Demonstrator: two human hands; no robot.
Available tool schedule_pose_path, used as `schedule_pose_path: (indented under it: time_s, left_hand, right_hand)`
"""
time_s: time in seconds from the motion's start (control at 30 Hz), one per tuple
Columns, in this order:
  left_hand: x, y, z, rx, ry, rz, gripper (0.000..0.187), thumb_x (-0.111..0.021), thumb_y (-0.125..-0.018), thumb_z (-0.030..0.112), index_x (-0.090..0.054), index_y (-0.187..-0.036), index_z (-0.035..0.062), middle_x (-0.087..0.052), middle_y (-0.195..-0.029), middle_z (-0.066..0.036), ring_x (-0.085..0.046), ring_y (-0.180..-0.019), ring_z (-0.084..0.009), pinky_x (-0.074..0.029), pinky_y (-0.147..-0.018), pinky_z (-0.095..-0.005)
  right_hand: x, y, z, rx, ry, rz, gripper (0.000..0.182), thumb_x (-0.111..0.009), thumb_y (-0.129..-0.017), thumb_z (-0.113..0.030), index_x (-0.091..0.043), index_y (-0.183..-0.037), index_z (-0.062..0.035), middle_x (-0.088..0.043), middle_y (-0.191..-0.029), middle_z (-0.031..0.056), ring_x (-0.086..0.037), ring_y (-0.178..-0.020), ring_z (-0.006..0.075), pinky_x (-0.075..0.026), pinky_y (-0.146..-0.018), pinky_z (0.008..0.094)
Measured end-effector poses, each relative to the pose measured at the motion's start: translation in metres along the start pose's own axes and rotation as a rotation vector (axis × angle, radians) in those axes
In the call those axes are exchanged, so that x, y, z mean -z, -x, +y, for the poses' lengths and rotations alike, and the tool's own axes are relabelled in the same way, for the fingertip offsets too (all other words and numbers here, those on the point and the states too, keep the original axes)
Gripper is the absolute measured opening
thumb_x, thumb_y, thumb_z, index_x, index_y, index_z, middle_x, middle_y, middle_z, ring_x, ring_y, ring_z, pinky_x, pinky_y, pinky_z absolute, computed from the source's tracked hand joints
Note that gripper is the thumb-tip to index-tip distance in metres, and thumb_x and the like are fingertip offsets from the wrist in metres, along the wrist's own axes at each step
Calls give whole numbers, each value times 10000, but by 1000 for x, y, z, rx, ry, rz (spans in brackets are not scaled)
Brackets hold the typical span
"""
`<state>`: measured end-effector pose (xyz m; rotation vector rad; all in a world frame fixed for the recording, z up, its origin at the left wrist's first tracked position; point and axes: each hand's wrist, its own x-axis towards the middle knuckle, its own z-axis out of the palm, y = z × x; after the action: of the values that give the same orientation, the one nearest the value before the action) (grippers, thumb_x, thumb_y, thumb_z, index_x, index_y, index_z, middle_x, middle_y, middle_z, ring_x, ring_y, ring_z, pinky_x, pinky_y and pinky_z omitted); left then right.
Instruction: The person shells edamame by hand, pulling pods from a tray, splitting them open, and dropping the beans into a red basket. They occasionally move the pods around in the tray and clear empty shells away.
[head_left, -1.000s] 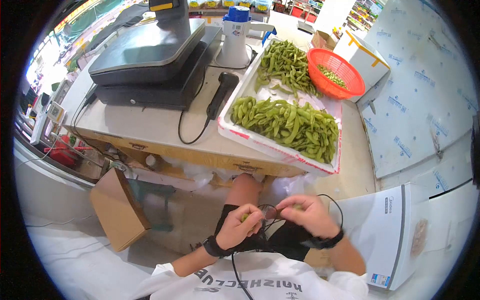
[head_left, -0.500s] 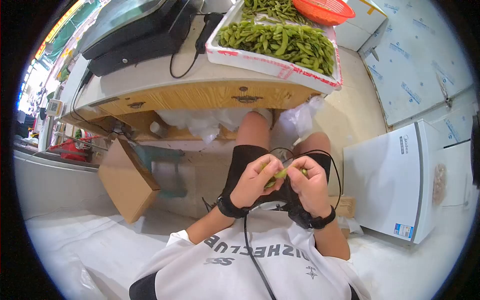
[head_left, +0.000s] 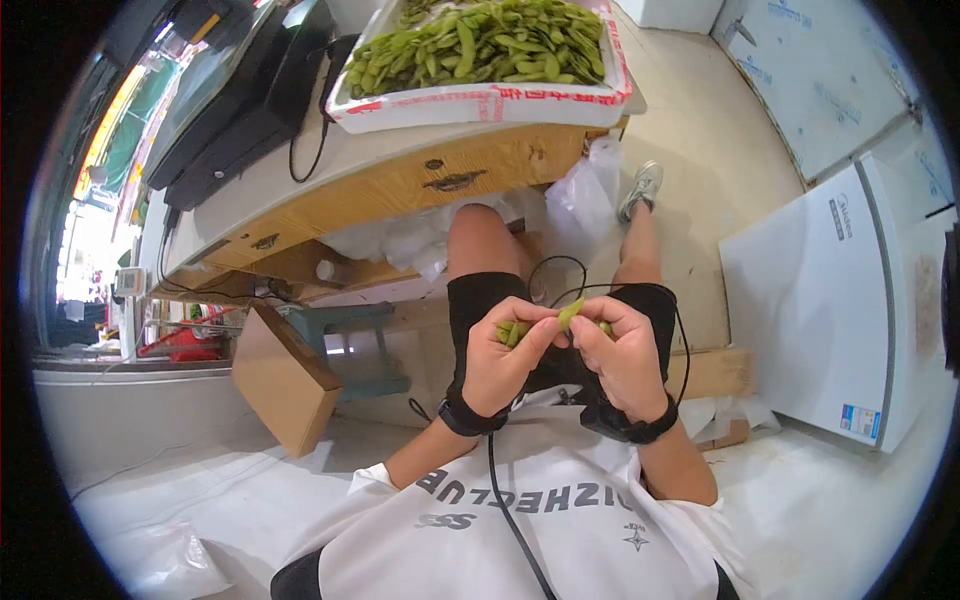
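Above my lap, my left hand (head_left: pixel 508 358) is closed around several green pods (head_left: pixel 512 333), which show between its fingers. My right hand (head_left: pixel 622 358) almost touches it, thumb and fingers pinched on a light green pod (head_left: pixel 570 312) that stands up between the two hands. Another bit of green shows at the right hand's curled fingers. Beyond the hands, a white foam box (head_left: pixel 480 108) with red print sits on the desk, heaped with green pods (head_left: pixel 490 50).
The wooden desk (head_left: pixel 350 205) carries a black device (head_left: pixel 240 110) at left. A cardboard box (head_left: pixel 285 380) and a blue-green stool (head_left: pixel 350 350) are on the floor. A white fridge (head_left: pixel 815 300) stands right. Black cables loop by my hands; a plastic bag (head_left: pixel 585 200) hangs under the desk.
The view has turned, shifting the foam box left. The pod between my hands now points more upward, and more pods show in my left hand. My right leg has stretched out, its shoe showing.
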<state>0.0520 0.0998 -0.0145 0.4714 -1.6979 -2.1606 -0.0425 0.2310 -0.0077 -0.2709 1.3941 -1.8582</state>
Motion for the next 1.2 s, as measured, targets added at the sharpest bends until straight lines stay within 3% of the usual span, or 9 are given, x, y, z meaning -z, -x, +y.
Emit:
schedule_pose_path:
  time_s: [0.1, 0.2, 0.3, 0.5, 0.6, 0.8, 0.93, 1.03, 1.2]
  left_hand:
    - [-7, 4, 0, -4, 17, 12, 133, -609, -941, 130, -593, -991, 8, -661, -769, -56, -481, -555, -22, -336, -468, -162]
    - [-4, 7, 3, 36, -23, 4, 112, -608, -938, 89, -599, -981, -14, -650, -807, -40, -566, -699, -56, -430, -595, -180]
    - [-9, 3, 1, -40, -29, 7, 124, -601, -947, 126, -583, -993, 12, -622, -725, -35, -494, -565, -28, -336, -467, -165]
    - [-8, 3, 1, -74, 11, 36, 114, -588, -955, 127, -580, -987, 18, -613, -712, -37, -483, -554, -27, -319, -455, -165]
    - [-2, 4, 6, -8, 29, 25, 106, -598, -944, 89, -585, -974, -12, -632, -789, -38, -559, -681, -57, -436, -592, -181]
    - [7, 7, -1, 10, 5, 32, 114, -603, -944, 107, -585, -968, -3, -627, -759, -24, -532, -630, -38, -387, -526, -171]
    - [8, 8, -5, -20, -54, 39, 125, -588, -955, 140, -555, -977, 22, -597, -690, -32, -417, -498, -14, -271, -428, -170]
    - [7, 7, -4, -15, -2, -2, 119, -577, -960, 145, -538, -979, 34, -603, -686, -55, -404, -475, -22, -266, -418, -172]
    - [5, 5, 0, 190, 351, -115, 84, -546, -970, 137, -518, -981, 59, -619, -695, -86, -372, -443, -33, -258, -406, -172]
  right_hand:
    - [-2, 8, -4, 55, -78, 11, 154, -607, -911, -106, -658, -980, 22, -624, -770, -28, -452, -598, -20, -336, -512, 139]
    - [4, 7, 3, 65, -41, -20, 165, -599, -914, -104, -655, -992, 30, -652, -799, 11, -483, -609, -11, -357, -519, 141]
    - [2, 6, 12, 68, -104, -2, 167, -597, -915, -102, -652, -999, 31, -643, -792, 16, -476, -594, -2, -352, -512, 145]
    - [-4, 4, 15, 59, -219, -39, 183, -585, -927, -112, -649, -1029, 26, -633, -778, 19, -453, -557, 14, -345, -489, 160]
    - [-6, 3, 15, 64, -206, -56, 193, -581, -934, -120, -651, -1038, 27, -635, -781, 21, -457, -561, 15, -349, -491, 160]
    - [-7, 4, 18, 71, -136, -74, 197, -573, -947, -133, -659, -1027, 25, -633, -785, 1, -447, -572, 9, -346, -502, 154]
    - [-6, 5, 18, 63, -59, -87, 180, -579, -948, -136, -661, -992, 18, -611, -764, -24, -448, -608, -5, -339, -515, 157]
    - [-7, 4, 18, 100, -7, -66, 143, -577, -936, -115, -648, -938, 10, -591, -745, -35, -449, -613, -7, -340, -518, 161]
    - [-6, 3, 30, 103, -128, -12, 99, -563, -905, -79, -617, -875, -2, -561, -722, -45, -454, -621, -1, -351, -533, 164]
